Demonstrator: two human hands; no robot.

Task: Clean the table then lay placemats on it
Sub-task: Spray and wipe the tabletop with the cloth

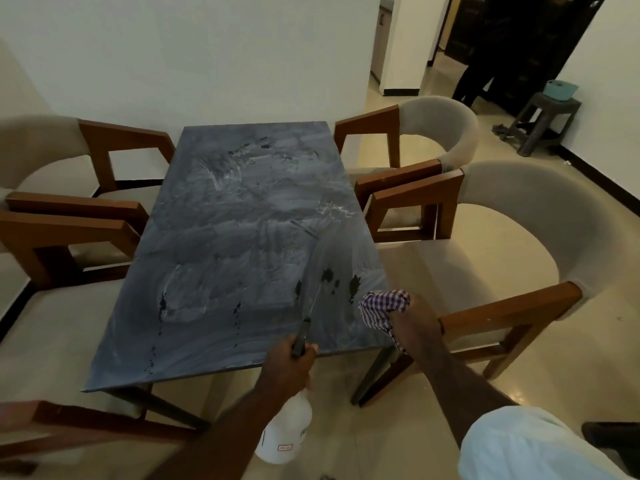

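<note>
Left hand (289,363) is wrapped tight around the neck of a white spray bottle (285,434), fingers on the dark trigger head, nozzle aimed toward 1 o'clock across the table (214,237). A thin stream of spray leaves the nozzle and lands on the right half of the top. Bottle body hangs below the near table edge, at about 6 o'clock in my view.

Right hand (414,320) is closed around a bunched purple-and-white checked cloth (381,306), resting at the table's near right corner, roughly 4 o'clock from the table centre. Cloth touches the surface or sits just above it; I cannot tell which.

The dark tabletop carries chalky grey smears across most of its area, with small dark wet blotches near the cloth and dribbles along the near edge toward 7 o'clock. Four upholstered chairs (519,216) with wooden arms flank it, two at 9 o'clock, two at 3 o'clock.

I judge this the cleaning step, wetting phase. No placemats in view, so laying is not yet begun.

Next move, as I read it: the cloth should sweep from the near right corner toward 12 o'clock over the sprayed patch, pressing flat and overlapping passes so the film lifts rather than smears. The far end will need a long reach or a step around.
</note>
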